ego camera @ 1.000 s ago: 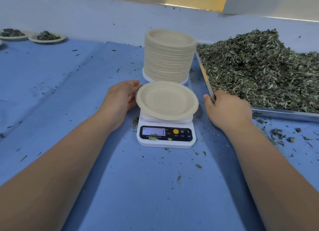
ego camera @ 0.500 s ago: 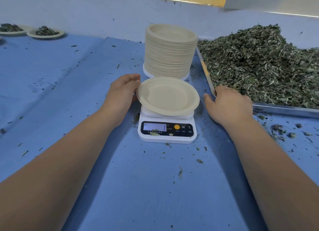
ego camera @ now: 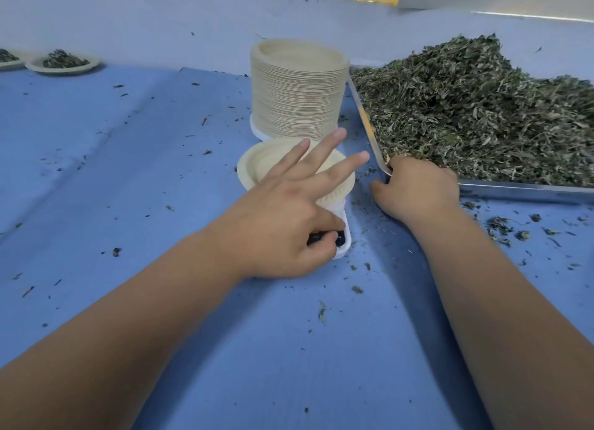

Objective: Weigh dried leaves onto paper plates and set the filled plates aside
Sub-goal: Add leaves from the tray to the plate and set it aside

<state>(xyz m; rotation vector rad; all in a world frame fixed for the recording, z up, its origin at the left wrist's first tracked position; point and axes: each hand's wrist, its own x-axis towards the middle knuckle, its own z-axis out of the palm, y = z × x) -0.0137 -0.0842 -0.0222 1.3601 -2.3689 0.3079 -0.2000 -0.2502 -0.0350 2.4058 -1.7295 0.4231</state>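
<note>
Step in hand: I judge this to be zeroing or clearing the scale [ego camera: 342,227], with the empty paper plate [ego camera: 257,169] on it and no leaves loaded yet.
Left hand: my left hand [ego camera: 283,211] hangs over the scale. Three fingers are straight and spread above the plate, and the thumb and forefinger are tucked down at the front panel. It holds nothing I can see. The fingertips are hidden, so I cannot tell whether they press a key or pick at a scrap.
Right hand: my right hand [ego camera: 418,188] sits at the near corner of the tray [ego camera: 514,190], fingers curled towards the leaves. I cannot tell whether it grips the rim or the leaves.
Paper plate: empty, on the scale platform, just in front of the stack of plates [ego camera: 299,89].
Dried leaves: the dried leaves [ego camera: 482,108] are heaped in the tray, right of the scale. Loose scraps lie on the bench [ego camera: 128,172].
Filled plates: the filled plates [ego camera: 62,63] are at the far left of the bench, well apart from the scale.
Method: keep the spread fingers off the plate, since any touch would probably falsify the zero.
Risk: my hand covers the display, so I should lift it clear before reading.
</note>
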